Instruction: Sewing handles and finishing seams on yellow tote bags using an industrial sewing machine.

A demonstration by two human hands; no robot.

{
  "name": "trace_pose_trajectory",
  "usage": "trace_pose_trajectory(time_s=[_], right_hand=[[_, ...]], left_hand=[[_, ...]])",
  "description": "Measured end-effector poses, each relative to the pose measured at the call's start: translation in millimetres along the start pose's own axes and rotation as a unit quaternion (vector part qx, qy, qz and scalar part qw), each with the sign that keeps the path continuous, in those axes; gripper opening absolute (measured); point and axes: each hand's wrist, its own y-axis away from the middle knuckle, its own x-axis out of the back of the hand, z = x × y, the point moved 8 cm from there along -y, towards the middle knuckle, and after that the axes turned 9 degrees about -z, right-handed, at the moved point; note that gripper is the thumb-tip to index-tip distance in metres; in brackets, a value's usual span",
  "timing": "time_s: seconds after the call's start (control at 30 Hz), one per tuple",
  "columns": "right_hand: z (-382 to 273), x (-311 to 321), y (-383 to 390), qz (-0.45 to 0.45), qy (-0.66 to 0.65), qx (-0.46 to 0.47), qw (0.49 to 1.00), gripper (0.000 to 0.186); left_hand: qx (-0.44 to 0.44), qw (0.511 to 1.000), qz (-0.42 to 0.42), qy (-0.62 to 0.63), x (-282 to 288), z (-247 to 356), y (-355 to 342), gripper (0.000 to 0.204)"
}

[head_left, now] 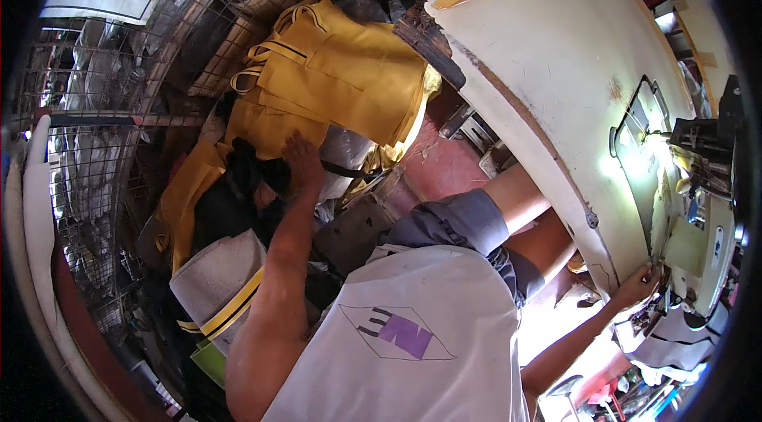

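Note:
My left hand (302, 160) reaches to a pile of yellow sheet-material panels (341, 77) with looped straps. Its fingers lie stretched out on the lower edge of one panel, beside a bunched black piece (248, 170). My right hand (637, 289) is at the table's right edge, close to the sewing machine (705, 251). Its fingers are curled closed, and what they hold, if anything, is too small and dark to name. A dark-edged piece (640, 124) lies on the table under the machine's bright lamp.
The worn white table (548, 49) has a chipped, broken left corner. Wire mesh (95, 88) stands at the left, with wrapped goods behind it. A grey roll with a yellow-black band (222, 287) leans beside my left arm. Red floor (440, 152) shows beneath the table.

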Motion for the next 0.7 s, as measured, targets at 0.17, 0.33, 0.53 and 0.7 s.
trace_pose_trajectory(time_s=[0.17,0.33,0.53,0.7], right_hand=[[12.0,-5.3,-7.8,0.010,0.011,0.016,1.000,0.045],[17.5,-8.2,-11.3,0.022,0.037,0.044,0.998,0.042],[22.7,-10.1,-12.8,0.012,0.044,0.027,0.999,0.042],[12.9,-5.4,-9.6,0.047,0.067,0.072,0.994,0.043]], left_hand=[[-0.006,0.992,0.041,0.118,-0.6,-11.7,-1.4,0.031],[0.025,0.983,0.000,0.180,-12.9,-45.6,-18.1,0.028],[0.217,0.875,0.152,0.405,28.6,-191.5,-32.6,0.028],[0.342,0.737,0.165,0.559,46.2,-275.0,-41.4,0.031]])
